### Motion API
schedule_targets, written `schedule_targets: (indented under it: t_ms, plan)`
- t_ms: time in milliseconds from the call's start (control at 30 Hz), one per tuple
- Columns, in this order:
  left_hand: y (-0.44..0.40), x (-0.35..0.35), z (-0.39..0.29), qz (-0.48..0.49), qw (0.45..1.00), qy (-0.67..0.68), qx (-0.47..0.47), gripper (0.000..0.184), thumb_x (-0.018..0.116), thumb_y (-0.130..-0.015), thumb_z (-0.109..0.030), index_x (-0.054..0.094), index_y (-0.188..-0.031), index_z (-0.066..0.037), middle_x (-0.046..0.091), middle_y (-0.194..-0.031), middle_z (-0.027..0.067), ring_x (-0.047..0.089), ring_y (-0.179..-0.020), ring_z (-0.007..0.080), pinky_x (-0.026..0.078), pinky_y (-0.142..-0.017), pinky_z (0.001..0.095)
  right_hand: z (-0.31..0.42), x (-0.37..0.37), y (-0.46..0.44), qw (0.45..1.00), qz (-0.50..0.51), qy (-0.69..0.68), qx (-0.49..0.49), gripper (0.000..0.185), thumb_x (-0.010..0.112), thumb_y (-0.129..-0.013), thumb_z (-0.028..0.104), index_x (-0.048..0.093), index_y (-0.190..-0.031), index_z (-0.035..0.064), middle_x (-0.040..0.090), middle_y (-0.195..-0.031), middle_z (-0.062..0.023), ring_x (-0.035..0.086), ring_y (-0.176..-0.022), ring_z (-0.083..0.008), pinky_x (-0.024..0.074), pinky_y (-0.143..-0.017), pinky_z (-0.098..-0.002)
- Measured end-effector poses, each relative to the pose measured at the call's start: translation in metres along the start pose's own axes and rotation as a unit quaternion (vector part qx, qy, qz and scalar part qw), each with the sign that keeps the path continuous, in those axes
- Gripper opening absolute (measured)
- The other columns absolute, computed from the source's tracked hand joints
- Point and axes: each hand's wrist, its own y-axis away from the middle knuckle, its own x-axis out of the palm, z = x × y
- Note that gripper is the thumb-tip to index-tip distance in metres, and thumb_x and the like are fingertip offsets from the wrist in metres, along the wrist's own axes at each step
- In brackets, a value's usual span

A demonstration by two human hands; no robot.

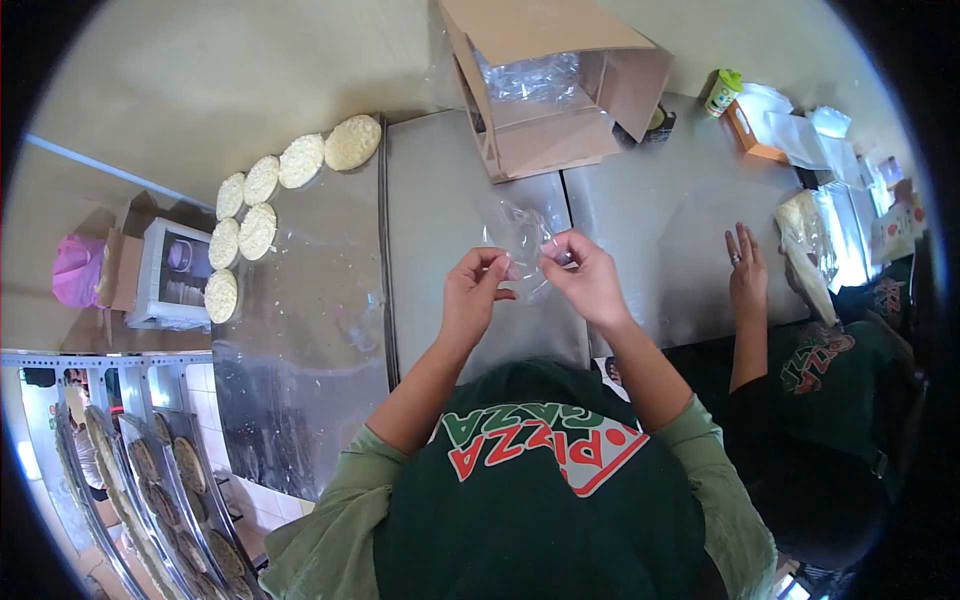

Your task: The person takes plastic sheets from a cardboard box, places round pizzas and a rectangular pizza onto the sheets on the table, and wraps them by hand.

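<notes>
Two-handed, pinching clear plastic film between clamped fingertips of left hand and right hand, above the metal table. Facing an open cardboard box on the far side, with more clear plastic inside. Flanked by seven pale rounds at far left and a co-worker's hand at right.

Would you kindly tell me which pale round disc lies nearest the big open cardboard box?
The pale round disc at the back row's right end, beside the dark table seam; the others lie farther left, farther from the box.
</notes>
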Motion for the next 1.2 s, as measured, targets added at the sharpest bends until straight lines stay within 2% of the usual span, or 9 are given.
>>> schedule_targets:
  t_ms: [267, 433, 567, 633, 733, 767, 967, 1067, 1200]
  plan:
    - [-0.019, -0.02, 0.034, 0.104, 0.948, 0.299, -0.013, 0.024, 0.042, -0.092, -0.024, 0.047, -0.074, -0.01, 0.048, -0.07, 0.0032, 0.053, -0.075, 0.0176, 0.045, -0.08, 0.0331, -0.063, -0.013, -0.019, 0.977, -0.088, -0.191, 0.047, 0.005, 0.051, -0.076, 0.005, 0.054, -0.073, 0.0025, 0.053, -0.065, -0.0006, 0.048, -0.059, -0.0093, 0.0407, -0.056, -0.023]
    - [-0.002, 0.017, 0.028, -0.181, 0.972, 0.079, 0.13, 0.037, 0.04, -0.093, -0.037, 0.038, -0.064, -0.015, 0.034, -0.057, -0.0034, 0.033, -0.052, 0.0112, 0.03, -0.051, 0.0252, -0.034, 0.015, -0.022, 0.906, -0.123, -0.372, 0.158, 0.008, 0.045, -0.078, 0.008, 0.052, -0.076, 0.0058, 0.047, -0.062, 0.0002, 0.041, -0.053, -0.0083, 0.0355, -0.048, -0.0242]
    - [0.007, -0.064, -0.014, 0.054, 0.95, 0.305, -0.052, 0.036, 0.047, -0.089, -0.044, 0.04, -0.066, -0.017, 0.026, -0.053, -0.0063, 0.026, -0.045, 0.0068, 0.025, -0.043, 0.0236, -0.058, 0.016, -0.028, 0.883, -0.165, -0.377, 0.224, 0.01, 0.043, -0.081, 0.012, 0.051, -0.085, 0.0068, 0.045, -0.063, -0.0001, 0.038, -0.051, -0.0079, 0.0328, -0.044, -0.0253]
    - [-0.005, -0.069, 0.005, -0.037, 0.95, 0.293, -0.101, 0.034, 0.047, -0.09, -0.042, 0.039, -0.07, -0.015, 0.025, -0.053, -0.0061, 0.027, -0.044, 0.0071, 0.022, -0.04, 0.0221, -0.074, 0.008, -0.019, 0.878, -0.13, -0.379, 0.261, 0.011, 0.044, -0.083, 0.014, 0.05, -0.089, 0.0072, 0.045, -0.065, -0.0002, 0.039, -0.051, -0.0076, 0.0324, -0.044, -0.0248]
    - [-0.012, -0.073, 0.037, -0.137, 0.975, 0.132, -0.114, 0.029, 0.045, -0.091, -0.038, 0.04, -0.077, -0.013, 0.027, -0.052, -0.0051, 0.03, -0.042, 0.0077, 0.023, -0.037, 0.022, -0.069, 0.026, -0.02, 0.916, -0.122, -0.275, 0.264, 0.009, 0.046, -0.084, 0.013, 0.052, -0.085, 0.0071, 0.049, -0.067, -0.0008, 0.044, -0.054, -0.0098, 0.0365, -0.047, -0.025]
    - [-0.014, -0.076, 0.048, -0.164, 0.979, 0.056, -0.105, 0.028, 0.044, -0.092, -0.036, 0.041, -0.079, -0.012, 0.028, -0.051, -0.0047, 0.031, -0.041, 0.008, 0.024, -0.036, 0.0223, -0.12, 0.013, -0.025, 0.979, -0.183, 0.035, 0.08, 0.017, 0.046, -0.087, 0.018, 0.051, -0.086, 0.0027, 0.056, -0.072, -0.0082, 0.053, -0.06, -0.0177, 0.042, -0.052, -0.0306]
    - [-0.014, -0.125, 0.128, -0.125, 0.968, -0.149, -0.158, 0.027, 0.05, -0.089, -0.027, 0.045, -0.099, -0.002, 0.055, -0.075, 0.0082, 0.055, -0.063, 0.0169, 0.044, -0.051, 0.0349, -0.146, -0.059, 0.022, 0.917, -0.177, 0.343, 0.098, 0.025, 0.041, -0.091, 0.025, 0.048, -0.092, 0.0007, 0.058, -0.077, -0.0276, 0.056, -0.076, -0.0441, 0.0432, -0.064, -0.0491]
    - [-0.015, -0.095, 0.118, -0.265, 0.769, -0.529, 0.243, 0.033, 0.055, -0.084, -0.019, 0.044, -0.109, -0.002, 0.056, -0.084, 0.0141, 0.056, -0.075, 0.0277, 0.045, -0.068, 0.0391, -0.157, -0.067, 0.036, 0.912, -0.177, 0.343, 0.139, 0.024, 0.041, -0.091, 0.024, 0.048, -0.091, 0.0013, 0.058, -0.076, -0.0273, 0.056, -0.074, -0.0451, 0.0427, -0.065, -0.0509]
    - [-0.031, -0.051, 0.115, 0.055, 0.764, -0.519, 0.379, 0.022, 0.057, -0.08, -0.017, 0.057, -0.097, -0.004, 0.058, -0.097, 0.0133, 0.053, -0.096, 0.0287, 0.038, -0.088, 0.0391, -0.157, -0.064, 0.035, 0.92, -0.189, 0.323, 0.114, 0.023, 0.041, -0.091, 0.024, 0.048, -0.092, 0.0012, 0.058, -0.075, -0.0271, 0.056, -0.073, -0.0449, 0.0432, -0.064, -0.0504]
